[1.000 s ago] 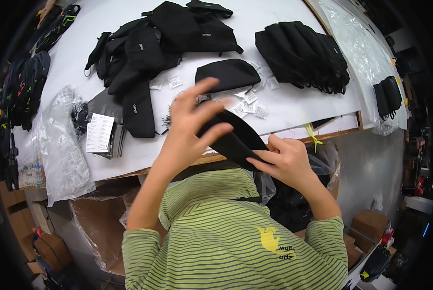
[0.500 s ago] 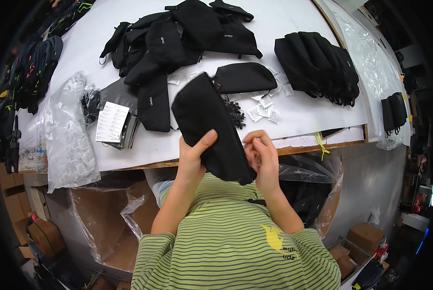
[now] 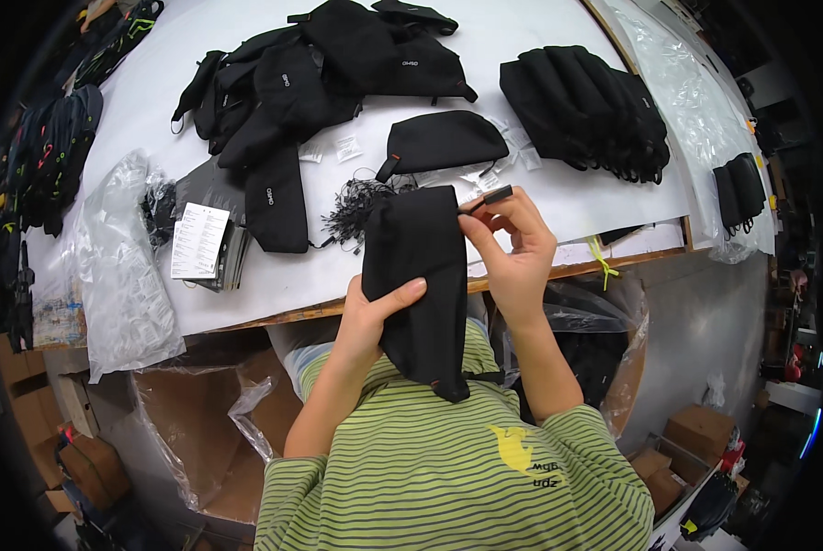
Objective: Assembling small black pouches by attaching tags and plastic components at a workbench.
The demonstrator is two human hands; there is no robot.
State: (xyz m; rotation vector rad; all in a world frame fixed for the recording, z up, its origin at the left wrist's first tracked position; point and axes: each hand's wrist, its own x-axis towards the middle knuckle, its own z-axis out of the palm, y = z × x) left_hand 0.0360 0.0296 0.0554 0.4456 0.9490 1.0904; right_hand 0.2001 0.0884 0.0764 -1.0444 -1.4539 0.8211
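Note:
My left hand (image 3: 371, 321) grips a black fabric pouch (image 3: 418, 266) by its left side, thumb on top, just beyond the table's near edge. My right hand (image 3: 525, 253) is closed in a pinch at the pouch's upper right corner. From its fingers a short black pull tab (image 3: 497, 195) sticks out; whether it is fastened to the pouch is hidden. Behind the held pouch, a tangle of thin black cords (image 3: 361, 204) lies on the table. Another black pouch (image 3: 446, 142) rests flat just beyond, near small clear packets with white labels (image 3: 524, 151).
A heap of black pouches (image 3: 329, 78) covers the far middle of the white table (image 3: 485, 55). Further right, several pouches (image 3: 581, 115) overlap in a row. To the left are white printed cards (image 3: 200, 241) and a clear plastic bag (image 3: 129, 275). Below stands a plastic-lined carton (image 3: 186, 422).
The held pouch has turned from leaning left to nearly upright and come lower. My right hand has moved up to its top corner and now holds the pull tab. The cord tangle shows more.

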